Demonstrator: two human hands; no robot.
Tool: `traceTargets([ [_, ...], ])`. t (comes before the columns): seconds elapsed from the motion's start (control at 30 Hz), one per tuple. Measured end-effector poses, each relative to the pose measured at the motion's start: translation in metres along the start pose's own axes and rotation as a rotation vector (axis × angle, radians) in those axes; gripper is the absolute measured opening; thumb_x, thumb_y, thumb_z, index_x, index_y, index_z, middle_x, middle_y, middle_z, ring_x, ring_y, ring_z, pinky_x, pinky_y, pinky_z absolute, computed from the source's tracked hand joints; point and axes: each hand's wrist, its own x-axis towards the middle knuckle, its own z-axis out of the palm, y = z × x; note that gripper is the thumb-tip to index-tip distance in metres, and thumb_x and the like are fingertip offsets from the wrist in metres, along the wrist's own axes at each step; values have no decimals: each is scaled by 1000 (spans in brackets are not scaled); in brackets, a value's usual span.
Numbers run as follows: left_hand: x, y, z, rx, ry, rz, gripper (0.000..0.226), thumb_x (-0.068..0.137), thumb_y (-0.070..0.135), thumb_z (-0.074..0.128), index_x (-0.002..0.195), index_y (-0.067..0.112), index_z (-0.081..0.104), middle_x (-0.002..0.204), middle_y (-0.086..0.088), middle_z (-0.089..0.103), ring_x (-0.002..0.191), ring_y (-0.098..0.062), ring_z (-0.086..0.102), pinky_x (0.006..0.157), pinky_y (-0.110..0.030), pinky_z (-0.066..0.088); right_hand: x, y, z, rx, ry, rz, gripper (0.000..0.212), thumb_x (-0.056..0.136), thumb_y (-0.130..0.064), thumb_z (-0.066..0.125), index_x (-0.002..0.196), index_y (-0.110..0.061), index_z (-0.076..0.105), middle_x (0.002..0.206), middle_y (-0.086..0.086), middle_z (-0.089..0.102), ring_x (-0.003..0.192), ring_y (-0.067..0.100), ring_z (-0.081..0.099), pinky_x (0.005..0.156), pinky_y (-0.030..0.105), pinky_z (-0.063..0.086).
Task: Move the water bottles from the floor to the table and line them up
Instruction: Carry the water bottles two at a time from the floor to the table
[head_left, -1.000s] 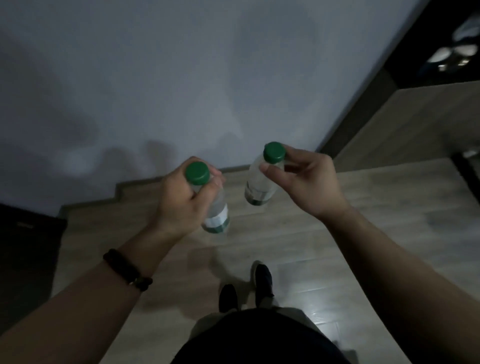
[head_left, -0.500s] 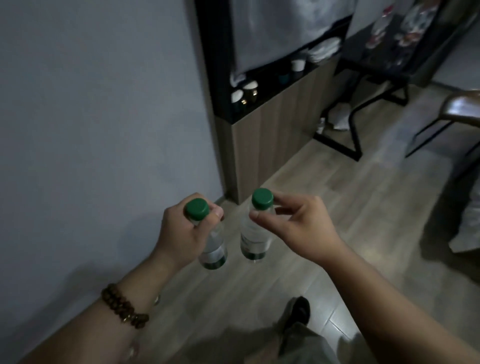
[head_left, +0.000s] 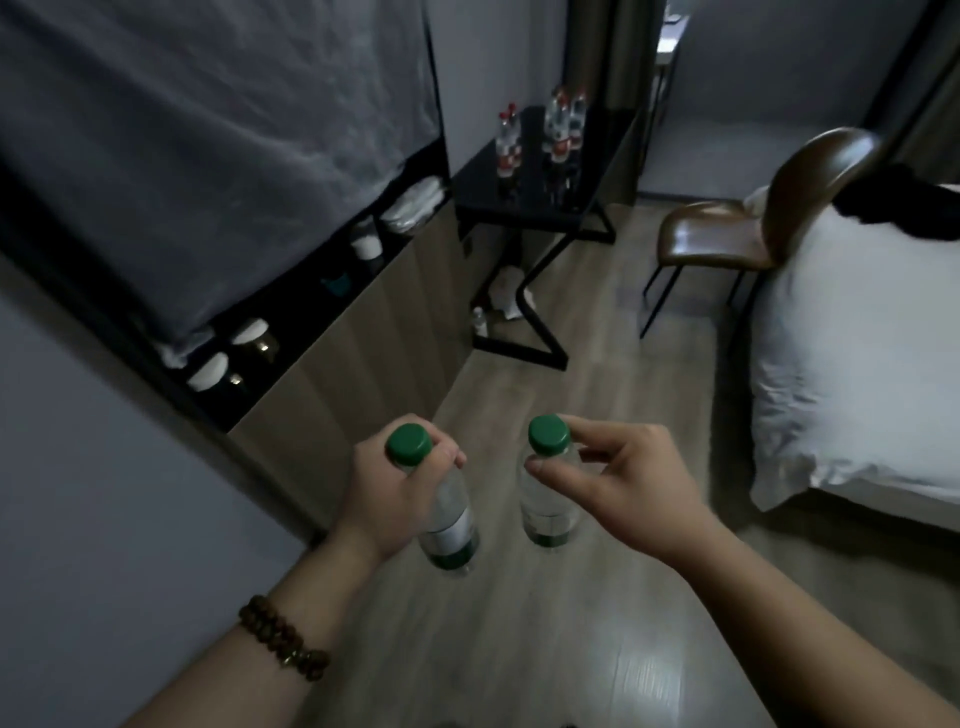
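Wood floor (head_left: 597, 364) runs ahead, white bed (head_left: 857, 374) on the rt. Black table (head_left: 540, 200) at the far end, brown chair (head_left: 722, 241) near it. Left hand (head_left: 389, 493) wraps the left bottle (head_left: 452, 530) at its neck. Right hand (head_left: 623, 478) pinches the right bottle (head_left: 545, 514) under its green cap. Both hang upright over the floor, well apart from the table. Red-capped bottles (head_left: 558, 124) stand on the table. Bead bracelet (head_left: 283, 644) on left wrist.

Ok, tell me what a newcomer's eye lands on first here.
Mid-frame, the left hand grips a green-capped water bottle by its neck, and the right hand pinches a second green-capped bottle under its cap. Beyond, a black table carries red-capped bottles. A white bed fills the right side.
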Motion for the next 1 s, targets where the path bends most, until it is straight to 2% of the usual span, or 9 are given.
traceTargets([
  [0.07, 42, 5, 31, -30, -20, 14, 15, 80, 27, 64, 70, 18, 70, 78, -4, 74, 79, -20, 71, 72, -25, 53, 29, 18, -31, 5, 63, 30, 31, 81, -50, 81, 109, -57, 69, 104, -18, 78, 97, 9, 74, 82, 32, 60],
  [0.13, 83, 4, 61, -65, -34, 16, 17, 79, 28, 65, 69, 15, 69, 76, -5, 75, 77, -20, 71, 72, -26, 53, 57, 38, -56, 26, 118, 66, 32, 81, -42, 85, 108, -53, 72, 99, -28, 76, 93, -4, 73, 82, 24, 61],
  [0.27, 168, -9, 115, -120, -37, -17, 29, 79, 38, 74, 68, 12, 67, 72, -8, 75, 75, -29, 72, 76, -43, 58, 122, 83, -95, 34, 221, 148, 33, 79, -43, 86, 111, -44, 79, 101, -26, 77, 97, -2, 73, 93, 37, 61],
  [0.37, 231, -28, 149, -59, -93, 30, 22, 76, 34, 76, 65, 16, 68, 70, -5, 74, 74, -30, 72, 77, -49, 58, 172, 118, -120, 3, 251, 153, 39, 79, -49, 84, 116, -42, 77, 111, -26, 75, 102, 0, 73, 95, 38, 60],
  [0.47, 302, -45, 180, -31, -150, 81, 17, 73, 32, 72, 66, 16, 69, 69, -4, 74, 73, -25, 72, 75, -49, 57, 236, 152, -147, -3, 258, 167, 37, 79, -51, 84, 114, -44, 77, 112, -28, 74, 99, -4, 73, 92, 34, 61],
  [0.6, 405, -58, 217, -63, -211, 66, 17, 71, 31, 69, 63, 16, 68, 68, -3, 73, 73, -26, 71, 76, -50, 56, 322, 176, -184, 1, 252, 158, 33, 80, -50, 85, 108, -61, 72, 108, -29, 75, 97, -4, 74, 83, 21, 61],
  [0.67, 462, -62, 237, -56, -239, 100, 19, 72, 29, 70, 63, 12, 69, 68, -3, 73, 73, -27, 71, 75, -50, 56, 368, 189, -204, -8, 278, 148, 33, 81, -51, 84, 108, -64, 71, 106, -29, 75, 97, -4, 74, 80, 17, 60],
  [0.83, 582, -68, 288, 2, -247, 112, 14, 75, 17, 72, 66, 7, 70, 68, -4, 72, 75, -28, 70, 76, -49, 56, 473, 224, -252, 8, 318, 153, 28, 84, -44, 83, 109, -55, 74, 106, -27, 76, 99, -4, 73, 83, 17, 59],
  [1.0, 684, -76, 341, 7, -226, 98, 15, 75, 16, 70, 63, 7, 71, 68, -3, 72, 75, -22, 70, 77, -43, 54, 576, 278, -299, 41, 307, 138, 34, 85, -38, 84, 119, -33, 78, 108, -24, 77, 102, -2, 73, 89, 25, 60],
])
